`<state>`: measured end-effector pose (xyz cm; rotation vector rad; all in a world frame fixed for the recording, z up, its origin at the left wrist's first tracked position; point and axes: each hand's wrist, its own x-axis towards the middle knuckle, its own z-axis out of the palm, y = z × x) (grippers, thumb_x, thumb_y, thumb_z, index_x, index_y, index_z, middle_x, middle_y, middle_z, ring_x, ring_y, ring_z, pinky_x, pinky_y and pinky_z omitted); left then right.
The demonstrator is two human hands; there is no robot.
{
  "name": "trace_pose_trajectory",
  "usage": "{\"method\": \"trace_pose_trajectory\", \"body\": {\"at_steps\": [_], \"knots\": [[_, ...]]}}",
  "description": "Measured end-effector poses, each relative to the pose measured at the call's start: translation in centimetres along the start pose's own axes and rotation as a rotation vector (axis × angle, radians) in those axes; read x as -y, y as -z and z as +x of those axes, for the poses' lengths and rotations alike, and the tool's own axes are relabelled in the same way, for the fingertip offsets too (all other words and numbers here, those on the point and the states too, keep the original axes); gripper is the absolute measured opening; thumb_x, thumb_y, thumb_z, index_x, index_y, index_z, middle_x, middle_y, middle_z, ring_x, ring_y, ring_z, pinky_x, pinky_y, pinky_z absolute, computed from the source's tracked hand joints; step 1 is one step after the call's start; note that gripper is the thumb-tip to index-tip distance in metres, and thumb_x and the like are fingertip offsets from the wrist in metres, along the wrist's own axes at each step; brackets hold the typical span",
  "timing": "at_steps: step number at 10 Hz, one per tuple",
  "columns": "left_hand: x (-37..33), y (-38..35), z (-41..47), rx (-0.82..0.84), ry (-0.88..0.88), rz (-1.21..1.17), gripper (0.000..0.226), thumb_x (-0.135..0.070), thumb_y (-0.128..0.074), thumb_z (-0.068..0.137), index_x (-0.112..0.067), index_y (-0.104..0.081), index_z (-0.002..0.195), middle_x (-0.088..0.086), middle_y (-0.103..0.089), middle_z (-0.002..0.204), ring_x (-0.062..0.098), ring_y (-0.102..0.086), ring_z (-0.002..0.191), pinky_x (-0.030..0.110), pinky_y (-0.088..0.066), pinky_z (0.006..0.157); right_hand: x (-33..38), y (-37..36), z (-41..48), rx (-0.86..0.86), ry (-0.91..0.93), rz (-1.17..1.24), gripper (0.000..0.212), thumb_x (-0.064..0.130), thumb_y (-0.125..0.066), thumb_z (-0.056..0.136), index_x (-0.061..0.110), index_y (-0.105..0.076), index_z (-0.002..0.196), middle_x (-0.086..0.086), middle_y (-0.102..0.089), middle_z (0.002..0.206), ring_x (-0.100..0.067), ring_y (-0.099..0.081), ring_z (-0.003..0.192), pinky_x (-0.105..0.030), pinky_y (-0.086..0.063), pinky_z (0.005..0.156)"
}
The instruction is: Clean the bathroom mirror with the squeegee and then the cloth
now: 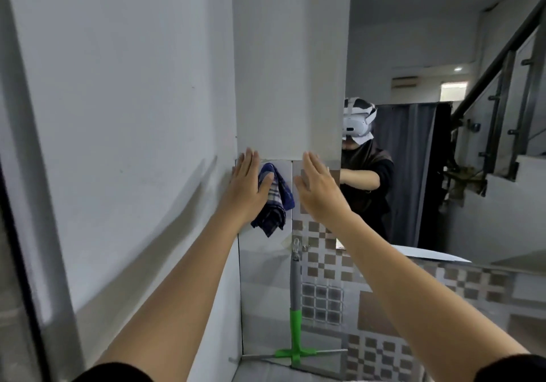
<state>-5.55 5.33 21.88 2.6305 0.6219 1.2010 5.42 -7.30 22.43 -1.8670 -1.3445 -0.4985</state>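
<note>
Both of my hands are raised flat in front of me, fingers straight and held together, holding nothing. My left hand (247, 180) lies with its palm toward the tiled wall, and its thumb side overlaps the blue and white checked cloth (273, 201); whether it actually touches the fabric I cannot tell. My right hand (317, 186) is just to the right of the cloth, apart from it, fingertips pointing up toward the edge of the white pillar (291, 62).

Taking that cloth as the landmark: it hangs bunched on a pale wall tile, its lower corners drooping to a point. Directly below and slightly right of it, the squeegee with a grey handle and bright green neck (295, 316) hangs upright from a small metal hook (296, 245) stuck to the tile, its long grey blade crossways at the bottom. Right of the cloth, past my right hand, begins the large frameless bathroom mirror (443, 145), in which I see a reflected figure in dark clothes wearing a white headset, a dark curtain and a staircase railing. Below and right of the cloth, brown and white chequered tiles (325, 263) run along under the mirror. Left of the cloth stretches a plain white wall (118, 116).
</note>
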Motion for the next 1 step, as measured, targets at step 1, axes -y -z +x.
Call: {"method": "trace_pose_trajectory", "body": {"at_steps": [1], "knots": [[-2.26,1.14,-0.35,-0.047,-0.063,0.085,0.067,-0.045,-0.023,0.099,-0.013,0.011,0.146,0.002,0.018,0.156,0.015,0.017,0.143,0.027,0.012,0.112,0.02,2.07,-0.7,-0.069,0.049,-0.171,0.061,0.03,-0.028,0.1,0.005,0.001,0.147,-0.008,0.004,0.158,-0.017,0.009,0.145,-0.031,0.008,0.114]]}}
